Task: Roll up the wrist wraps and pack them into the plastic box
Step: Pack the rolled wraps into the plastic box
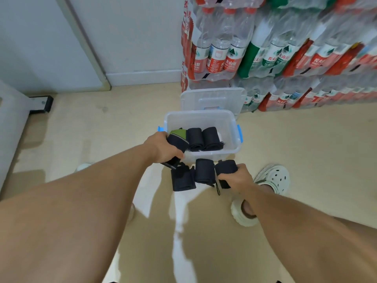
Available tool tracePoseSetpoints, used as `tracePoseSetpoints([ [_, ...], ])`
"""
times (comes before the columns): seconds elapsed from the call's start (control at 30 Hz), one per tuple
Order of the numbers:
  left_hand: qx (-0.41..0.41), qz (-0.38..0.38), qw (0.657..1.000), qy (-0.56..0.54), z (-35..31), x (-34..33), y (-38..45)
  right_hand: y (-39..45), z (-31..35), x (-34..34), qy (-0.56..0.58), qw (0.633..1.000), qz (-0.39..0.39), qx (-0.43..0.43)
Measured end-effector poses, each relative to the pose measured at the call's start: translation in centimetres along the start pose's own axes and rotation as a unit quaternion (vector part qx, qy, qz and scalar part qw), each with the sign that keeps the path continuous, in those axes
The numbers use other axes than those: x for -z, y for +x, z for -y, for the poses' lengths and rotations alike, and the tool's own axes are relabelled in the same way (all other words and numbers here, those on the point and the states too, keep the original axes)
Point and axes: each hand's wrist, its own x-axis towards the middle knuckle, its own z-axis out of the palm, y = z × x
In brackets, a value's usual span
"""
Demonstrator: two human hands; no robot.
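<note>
From the head camera, the left hand (pixel 163 148) curls round a rolled wrist wrap (pixel 177 144) at the near left rim of the plastic box (pixel 230 127), probably so the roll goes in tight beside the ones already packed. Inside sit a green-topped roll (pixel 179 133) and two black rolls (pixel 195 139) (pixel 211 138), side by side against the near wall (the far half of the box is bare). The right hand (pixel 234 177) grips another black roll (pixel 225 170) on the floor just in front of the box, fingers wrapped over it, seemingly keeping it from unrolling. Two more rolled wraps (pixel 204 170) (pixel 182 179) lie beside it, not yet packed.

The box's lid (pixel 212 98) stands behind it, leaning against stacked packs of bottled water (pixel 265 48), clear of the opening. A foot in a white clog (pixel 273 178) rests near the right hand. Nothing blocks the way into the box except the left hand's own roll.
</note>
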Motion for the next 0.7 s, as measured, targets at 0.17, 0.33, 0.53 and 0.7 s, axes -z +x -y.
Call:
tracePoseSetpoints([
  [0.17, -0.013, -0.013, 1.0, 0.01, 0.4, 2.1, -1.3, -2.5, 6.3, 4.8, -0.164, 0.971, 0.15, 0.092],
  [0.33, -0.008, -0.032, 0.999, -0.006, 1.1, 4.1, -2.0, -2.2, 13.5, 4.3, -0.155, 0.959, 0.113, 0.209],
  [0.53, 0.029, -0.024, 0.998, -0.045, 3.6, 4.3, -1.1, 1.3, 16.7, -2.0, -0.244, 0.92, 0.03, 0.305],
  [0.7, 0.048, -0.008, 0.998, -0.051, 4.3, 3.0, 0.1, 4.5, 16.9, -6.2, -0.338, 0.889, 0.086, 0.298],
])
